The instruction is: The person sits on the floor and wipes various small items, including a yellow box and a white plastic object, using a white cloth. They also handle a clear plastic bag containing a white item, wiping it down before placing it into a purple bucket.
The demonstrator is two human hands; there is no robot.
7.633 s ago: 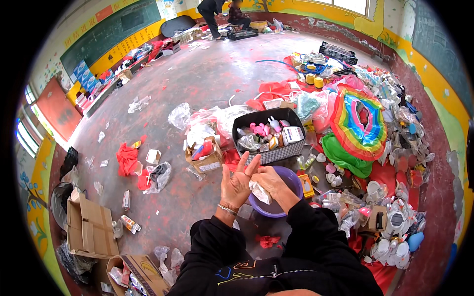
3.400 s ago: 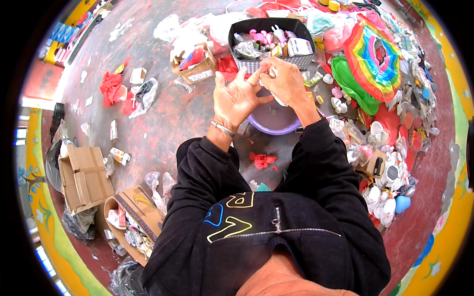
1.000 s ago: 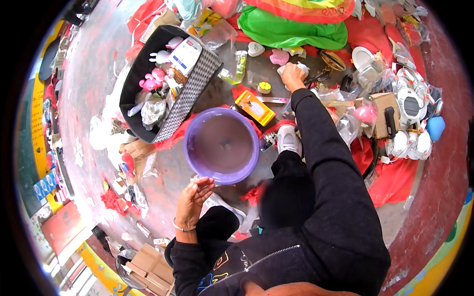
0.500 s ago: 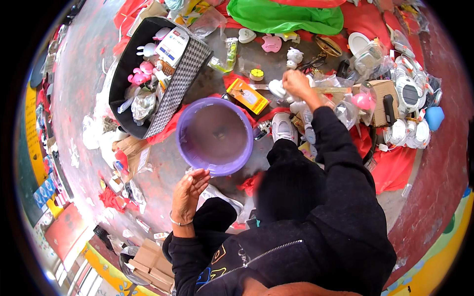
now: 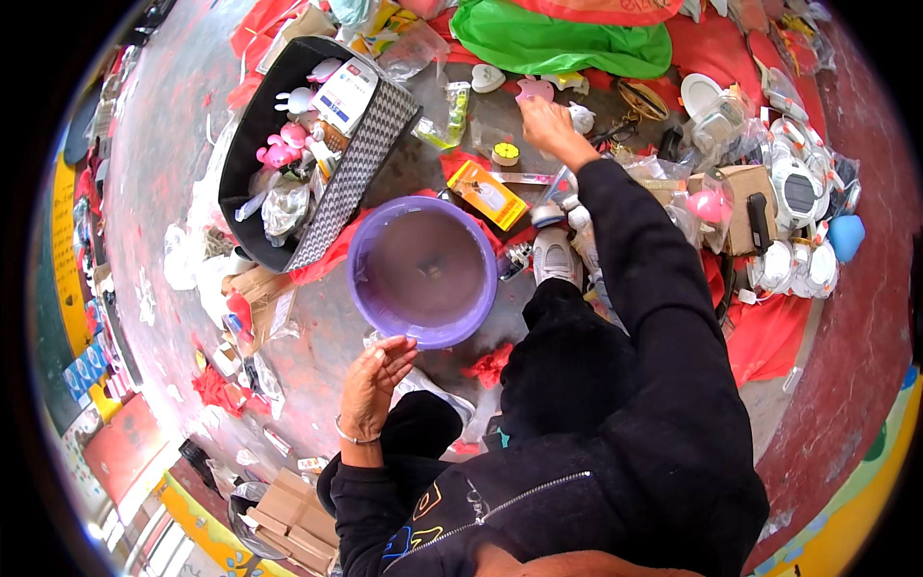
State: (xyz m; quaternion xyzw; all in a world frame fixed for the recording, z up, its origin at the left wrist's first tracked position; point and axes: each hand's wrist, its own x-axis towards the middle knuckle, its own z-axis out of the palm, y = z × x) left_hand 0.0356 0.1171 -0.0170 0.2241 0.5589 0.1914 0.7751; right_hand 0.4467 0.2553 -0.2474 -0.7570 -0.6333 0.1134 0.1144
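Note:
My right hand [image 5: 550,131] reaches out to a flat pink animal-shaped piece [image 5: 536,89] on the floor. It overlaps the lower edge of the piece, and its fingertips are hidden, so a grip cannot be made out. A small white animal figure [image 5: 581,117] lies just right of that hand. My left hand [image 5: 378,377] is held open, fingers stretched, by the near rim of a purple basin [image 5: 358,306]. Murky water [image 5: 423,260] fills the basin. Beyond it lie an orange-yellow box [image 5: 488,195] and a round yellow item [image 5: 505,154].
A black bin [image 5: 234,183] of toys and packets stands at the left. Green cloth or plastic [image 5: 562,40] lies at the far side. White round devices [image 5: 798,183] and a cardboard box [image 5: 740,188] crowd the right. My white shoe [image 5: 555,258] is beside the basin.
My right hand has moved away and left, from a white round item to the pink piece. The white item now rests near my shoe. My left hand has hardly moved.

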